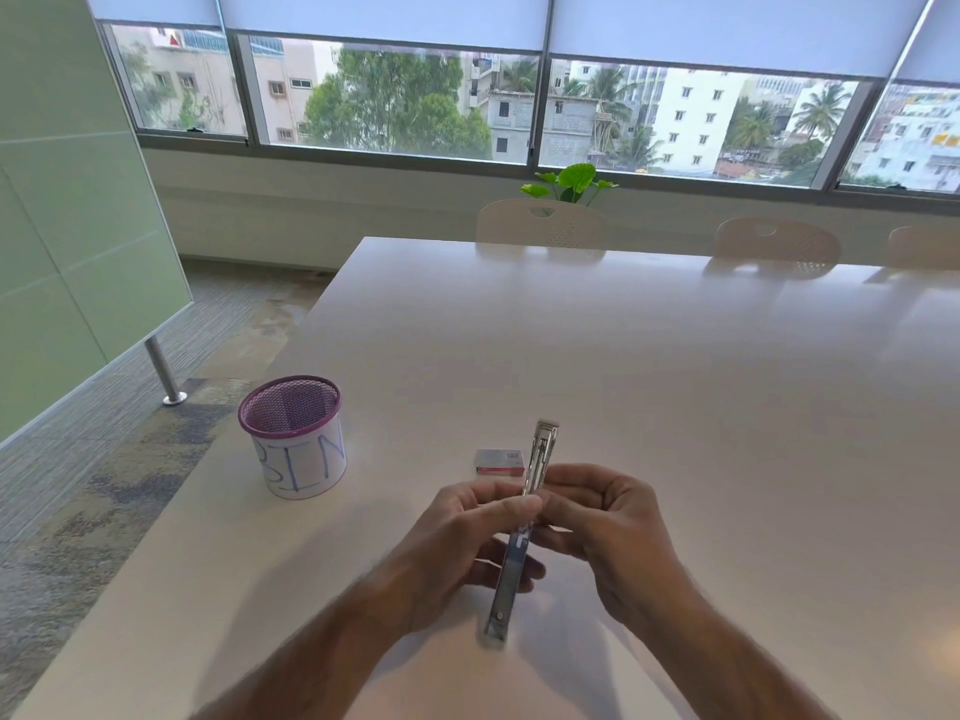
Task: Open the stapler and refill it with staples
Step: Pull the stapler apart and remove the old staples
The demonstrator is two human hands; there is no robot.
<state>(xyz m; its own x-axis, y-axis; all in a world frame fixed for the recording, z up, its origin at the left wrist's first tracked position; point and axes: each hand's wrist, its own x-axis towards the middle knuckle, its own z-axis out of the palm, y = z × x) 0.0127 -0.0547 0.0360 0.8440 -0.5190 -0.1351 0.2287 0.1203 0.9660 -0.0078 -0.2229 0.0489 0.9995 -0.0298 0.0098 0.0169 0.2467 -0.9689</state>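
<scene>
Steel stapler (521, 532), swung fully open into one long strip, is held just above the tabletop (675, 381) between both hands. Its long axis runs nearly straight away from the person, head end tipped slightly right, pointing toward the windows. Left hand (467, 532) fingers pinch the strip at mid-length; right hand (597, 517) fingers curl and press together against it from the other side, perhaps working the magazine, though blur hides it. Opening looks done; next comes fetching staples from the box (500, 462) lying just beyond. A bin (293, 433) stands well left.
</scene>
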